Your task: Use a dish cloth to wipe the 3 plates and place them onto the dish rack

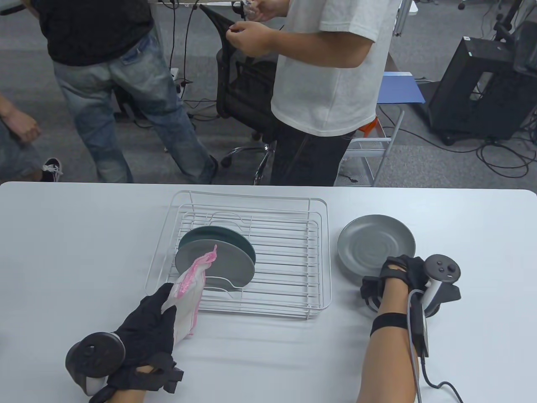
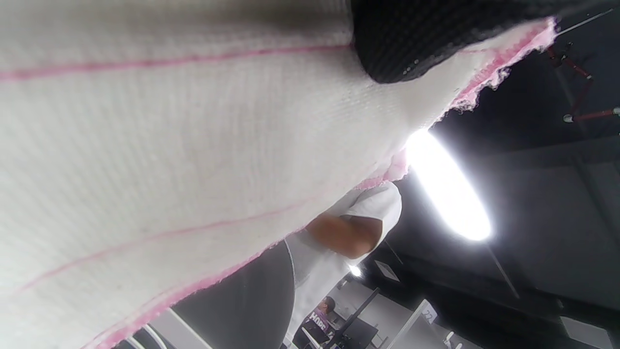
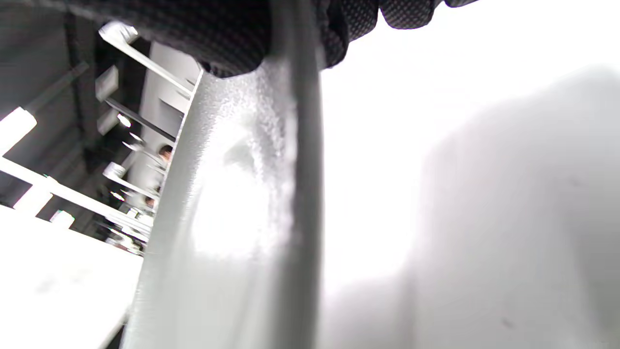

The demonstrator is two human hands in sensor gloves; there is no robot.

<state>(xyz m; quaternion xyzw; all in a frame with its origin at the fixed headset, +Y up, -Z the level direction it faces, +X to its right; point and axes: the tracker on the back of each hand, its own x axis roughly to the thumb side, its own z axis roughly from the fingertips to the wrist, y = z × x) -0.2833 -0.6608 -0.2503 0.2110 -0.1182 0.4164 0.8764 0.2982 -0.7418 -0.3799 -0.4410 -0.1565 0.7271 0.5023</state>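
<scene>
Gripping the near rim of the last plate (image 1: 376, 247) on the table right of the rack (image 1: 245, 256), your right hand (image 1: 394, 279) is nearer it, while your left hand (image 1: 144, 331) clutches the cloth (image 1: 188, 294) well to its left.

place: office or lab floor | floor: grey carpet (image 1: 440, 163) with loose cables (image 1: 503, 161) | furniture: black office chair (image 1: 245, 100), my white table (image 1: 63, 235) | gear: black equipment case (image 1: 478, 88) | people: two bystanders standing behind my table
</scene>
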